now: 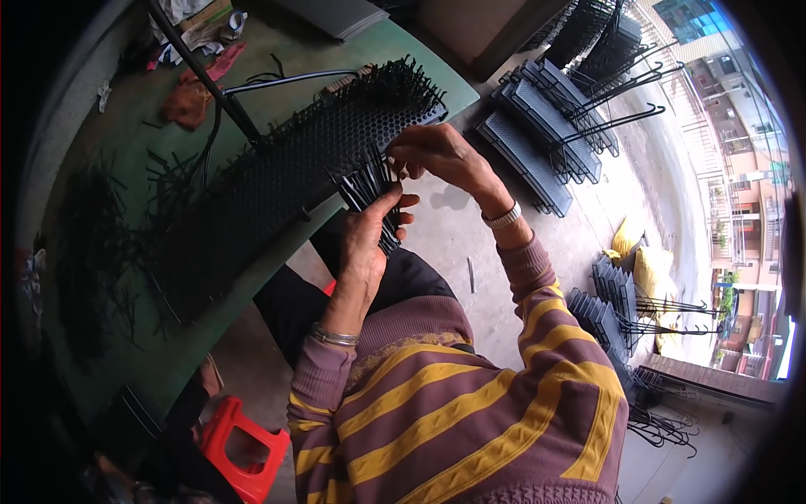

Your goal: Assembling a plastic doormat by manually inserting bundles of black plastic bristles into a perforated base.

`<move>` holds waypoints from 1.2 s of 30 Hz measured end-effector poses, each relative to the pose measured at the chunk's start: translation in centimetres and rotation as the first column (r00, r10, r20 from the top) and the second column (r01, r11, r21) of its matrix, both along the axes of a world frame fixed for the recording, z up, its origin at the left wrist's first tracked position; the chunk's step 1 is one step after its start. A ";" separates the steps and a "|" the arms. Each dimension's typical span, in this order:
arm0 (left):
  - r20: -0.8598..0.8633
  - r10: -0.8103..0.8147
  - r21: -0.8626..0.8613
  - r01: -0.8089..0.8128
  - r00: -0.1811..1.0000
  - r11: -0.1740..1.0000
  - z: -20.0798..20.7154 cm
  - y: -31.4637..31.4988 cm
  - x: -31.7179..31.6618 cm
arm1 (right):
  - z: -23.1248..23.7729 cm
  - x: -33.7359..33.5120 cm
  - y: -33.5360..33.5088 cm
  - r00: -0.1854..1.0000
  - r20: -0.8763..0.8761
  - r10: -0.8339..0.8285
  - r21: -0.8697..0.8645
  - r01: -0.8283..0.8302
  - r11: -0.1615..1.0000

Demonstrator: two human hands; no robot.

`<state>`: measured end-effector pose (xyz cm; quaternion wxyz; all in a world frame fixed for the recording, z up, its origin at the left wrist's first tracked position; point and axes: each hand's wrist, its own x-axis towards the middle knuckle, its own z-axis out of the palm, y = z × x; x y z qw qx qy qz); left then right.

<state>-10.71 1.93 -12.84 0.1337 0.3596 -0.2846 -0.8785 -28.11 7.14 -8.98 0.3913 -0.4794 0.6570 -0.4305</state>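
Observation:
My left hand (363, 244) is wrapped round a bundle of thin black strips (361, 189), which fan out past the thumb. Over the top end of the bundle is my right hand (449, 155), its thumb and fingers pinched together. Whether a single strip is between those fingertips is too small to tell. Just beyond both hands lies a long black perforated panel (294, 160) on a green table (437, 55). Many short black pieces (399, 84) stand up along its far edge and at its right end.
Loose black strips (92, 252) lie heaped on the table's left. A dark metal rod (197, 63) slants across the back. Stacked black racks with long hooks (537, 126) stand on the floor to the right, near yellow sacks (655, 273). A red stool (243, 449) is at lower left.

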 end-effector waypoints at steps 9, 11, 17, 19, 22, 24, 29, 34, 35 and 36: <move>0.042 -0.046 -0.164 0.052 0.998 0.985 0.6 0.4 0.1 | 0.5 0.9 0.7 0.989 0.130 -0.067 0.011 0.066 0.998; 0.026 -0.050 -0.177 0.054 0.998 0.983 0.5 0.5 -0.1 | 0.2 0.7 0.8 0.991 0.117 -0.066 0.003 0.066 0.998; 0.026 0.038 -0.004 -0.038 0.999 0.999 -0.9 -0.5 -0.4 | 1.2 0.2 1.1 0.961 0.143 -0.239 -0.073 0.251 0.965; 0.030 0.094 0.064 -0.095 0.995 0.993 -1.4 -1.3 -0.3 | 1.1 -0.7 1.0 0.892 -0.135 -0.431 -0.287 0.381 0.879; -0.015 0.105 0.132 -0.102 0.994 0.986 -2.3 -1.9 -0.3 | 0.3 -2.3 0.0 0.812 -0.180 -0.555 -0.521 0.400 0.754; -0.018 0.114 0.154 -0.110 0.993 0.982 -2.4 -1.7 -0.5 | 0.4 -2.7 -0.7 0.663 -0.369 -0.651 -0.611 0.354 0.708; -0.023 0.142 0.202 -0.135 0.990 0.970 -2.7 -1.6 -0.7 | -2.0 -3.6 -2.2 0.628 -0.383 -0.677 -0.623 0.365 0.692; -0.040 0.159 0.216 -0.147 0.986 0.965 -2.8 -1.7 -0.7 | -2.4 -3.9 -2.2 0.569 -0.490 -0.661 -0.614 0.313 0.725; -0.041 0.158 0.216 -0.146 0.987 0.965 -2.8 -1.7 -0.7 | -2.6 -4.1 -2.2 0.566 -0.491 -0.662 -0.642 0.278 0.714; -0.024 0.167 0.220 -0.158 0.986 0.963 -2.7 -1.7 -0.8 | -2.6 -4.2 -2.1 0.566 -0.491 -0.662 -0.642 0.278 0.714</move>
